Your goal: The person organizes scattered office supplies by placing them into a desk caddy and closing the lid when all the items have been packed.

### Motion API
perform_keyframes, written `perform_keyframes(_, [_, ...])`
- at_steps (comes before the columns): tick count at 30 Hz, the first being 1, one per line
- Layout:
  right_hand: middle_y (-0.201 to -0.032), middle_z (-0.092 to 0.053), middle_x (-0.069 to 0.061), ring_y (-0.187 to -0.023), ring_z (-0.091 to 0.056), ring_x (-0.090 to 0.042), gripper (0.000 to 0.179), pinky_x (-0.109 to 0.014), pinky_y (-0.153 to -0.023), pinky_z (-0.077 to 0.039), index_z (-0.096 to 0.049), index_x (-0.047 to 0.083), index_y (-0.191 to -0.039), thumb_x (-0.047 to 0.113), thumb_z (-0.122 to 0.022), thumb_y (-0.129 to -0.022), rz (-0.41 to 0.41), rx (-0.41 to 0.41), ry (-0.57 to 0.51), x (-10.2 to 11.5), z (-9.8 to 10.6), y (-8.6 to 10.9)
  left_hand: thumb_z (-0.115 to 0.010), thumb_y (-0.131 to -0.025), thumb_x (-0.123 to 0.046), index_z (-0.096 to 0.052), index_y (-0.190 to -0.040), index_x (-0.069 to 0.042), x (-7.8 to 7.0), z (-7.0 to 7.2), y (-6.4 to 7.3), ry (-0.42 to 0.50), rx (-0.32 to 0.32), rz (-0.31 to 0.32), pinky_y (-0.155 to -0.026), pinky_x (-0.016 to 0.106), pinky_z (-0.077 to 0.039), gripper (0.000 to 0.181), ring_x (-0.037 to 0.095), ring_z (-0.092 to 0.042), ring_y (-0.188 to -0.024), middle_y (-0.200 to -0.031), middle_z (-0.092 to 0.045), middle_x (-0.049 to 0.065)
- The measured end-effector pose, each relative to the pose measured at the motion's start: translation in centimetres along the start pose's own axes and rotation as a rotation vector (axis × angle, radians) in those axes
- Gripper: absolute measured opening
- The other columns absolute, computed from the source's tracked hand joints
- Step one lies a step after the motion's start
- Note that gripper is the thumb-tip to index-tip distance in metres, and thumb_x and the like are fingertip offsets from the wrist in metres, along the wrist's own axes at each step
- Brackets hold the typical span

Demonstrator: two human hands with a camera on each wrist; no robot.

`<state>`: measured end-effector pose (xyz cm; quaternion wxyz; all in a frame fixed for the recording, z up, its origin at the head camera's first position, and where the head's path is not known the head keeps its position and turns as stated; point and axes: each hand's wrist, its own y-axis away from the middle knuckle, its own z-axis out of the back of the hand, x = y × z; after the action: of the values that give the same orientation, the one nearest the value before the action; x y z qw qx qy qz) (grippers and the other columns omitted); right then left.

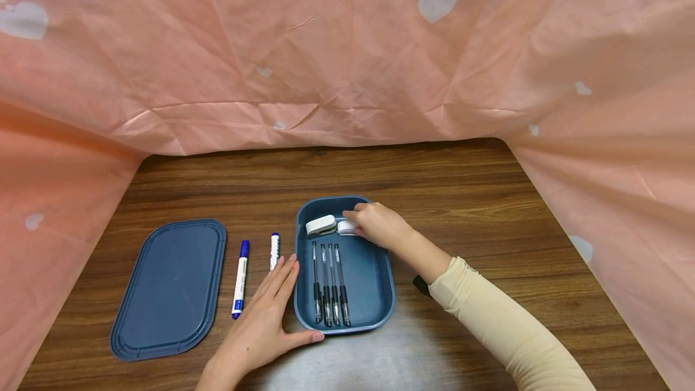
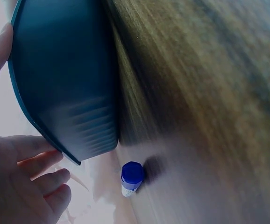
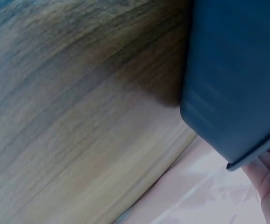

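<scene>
A blue-grey plastic box [image 1: 366, 294] stands on the table, holding several clear pens [image 1: 326, 285] with black grips in a row. A white mini stapler [image 1: 320, 224] lies at its far end. Beside that is a second small white stapler-shaped thing [image 1: 346, 227], which my right hand [image 1: 380, 225] pinches from the right, partly covering it. My left hand [image 1: 266, 312] rests against the box's near left corner, fingers straight along the left side and thumb at the near rim. In the left wrist view its fingertips touch the rim of the box [image 2: 65, 79].
A blue-grey lid [image 1: 171, 288] lies flat at the left. Between lid and box are a white marker with blue ends [image 1: 240, 279] and another blue-capped marker [image 1: 274, 249], partly hidden by my left hand. Pink cloth [image 1: 347, 47] hangs around the wooden table [image 1: 445, 186].
</scene>
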<state>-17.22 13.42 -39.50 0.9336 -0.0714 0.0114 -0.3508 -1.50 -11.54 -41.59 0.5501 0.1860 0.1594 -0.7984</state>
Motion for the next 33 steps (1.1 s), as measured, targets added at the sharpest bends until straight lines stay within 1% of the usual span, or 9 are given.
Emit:
perform_keyframes(5, [-0.096, -0.069, -0.01, -0.082, -0.068, -0.02, 0.037, -0.03, -0.069, -0.057, -0.068, 0.002, -0.119, 0.017, -0.072, -0.086, -0.003, -0.024, -0.045, -0.1, 0.8, 0.1, -0.076, -0.066, -0.067, -0.023, -0.155, -0.012, 0.1, -0.1, 0.0, -0.007, -0.01, -0.006, -0.117, 0.055, -0.028, 0.117, 0.03, -0.018, -0.15, -0.163, -0.019, 0.001])
perform_keyframes(9, [-0.098, -0.07, -0.011, -0.082, -0.069, -0.019, 0.037, -0.029, -0.069, -0.057, -0.068, 0.001, -0.119, 0.02, -0.072, -0.087, 0.005, -0.087, -0.103, -0.2, 1.6, 0.3, -0.075, -0.066, -0.068, -0.024, -0.154, -0.012, 0.2, -0.1, 0.0, -0.011, -0.011, -0.006, -0.117, 0.055, -0.028, 0.117, 0.03, -0.018, -0.15, -0.163, -0.02, 0.001])
perform_keyframes(11, [-0.095, -0.07, -0.009, -0.077, -0.068, -0.017, 0.037, -0.027, -0.066, -0.057, -0.068, 0.001, -0.118, 0.021, -0.072, -0.087, 0.021, -0.14, -0.117, -0.2, 2.1, 0.4, -0.075, -0.066, -0.069, -0.024, -0.154, -0.012, 0.1, -0.1, 0.0, -0.013, -0.009, -0.006, -0.117, 0.054, -0.028, 0.117, 0.03, -0.018, -0.15, -0.163, -0.019, 0.001])
perform_keyframes(14, [-0.094, -0.07, -0.009, -0.077, -0.069, -0.016, 0.037, -0.026, -0.066, -0.057, -0.069, 0.001, -0.116, 0.021, -0.075, -0.084, 0.052, -0.236, -0.127, -0.2, 3.1, 0.4, -0.075, -0.066, -0.068, -0.024, -0.154, -0.011, 0.1, -0.1, 0.0, -0.008, -0.008, -0.006, -0.117, 0.055, -0.028, 0.117, 0.03, -0.018, -0.15, -0.163, -0.02, 0.001])
perform_keyframes(20, [-0.102, -0.072, -0.012, -0.092, -0.071, -0.022, 0.04, -0.03, -0.078, -0.059, -0.07, 0.002, -0.114, 0.021, -0.079, -0.08, 0.109, -0.449, -0.116, 0.2, 5.7, 0.5, -0.073, -0.067, -0.07, -0.024, -0.155, -0.012, 0.1, -0.1, 0.0, -0.016, -0.005, -0.005, -0.116, 0.056, -0.029, 0.117, 0.03, -0.018, -0.15, -0.163, -0.02, 0.002])
perform_keyframes(24, [-0.106, -0.072, -0.012, -0.097, -0.07, -0.023, 0.044, -0.032, -0.082, -0.059, -0.07, 0.004, -0.116, 0.024, -0.081, -0.078, 0.13, -0.542, -0.069, 0.8, 7.6, 0.7, -0.07, -0.067, -0.074, -0.024, -0.154, -0.012, 0.2, -0.1, -0.1, -0.022, -0.006, -0.01, -0.116, 0.056, -0.029, 0.117, 0.031, -0.018, -0.15, -0.163, -0.02, 0.003])
perform_keyframes(29, [-0.115, -0.069, -0.012, -0.105, -0.067, -0.024, 0.057, -0.035, -0.088, -0.057, -0.066, 0.006, -0.125, 0.032, -0.081, -0.076, 0.113, -0.601, -0.07, 1.7, 9.7, 1.7, -0.074, -0.066, -0.07, -0.025, -0.154, -0.01, 0.0, -0.1, -0.1, -0.013, -0.007, -0.008, -0.116, 0.056, -0.029, 0.117, 0.03, -0.018, -0.15, -0.162, -0.021, 0.004])
perform_keyframes(33, [-0.13, -0.062, -0.012, -0.117, -0.062, -0.026, 0.076, -0.039, -0.098, -0.052, -0.053, 0.007, -0.139, 0.049, -0.073, -0.079, 0.076, -0.589, -0.096, 2.2, 11.1, 3.5, -0.076, -0.066, -0.067, -0.025, -0.154, -0.01, -0.1, -0.1, 0.0, -0.008, -0.009, -0.004, -0.116, 0.056, -0.029, 0.117, 0.029, -0.017, -0.151, -0.162, -0.021, 0.004])
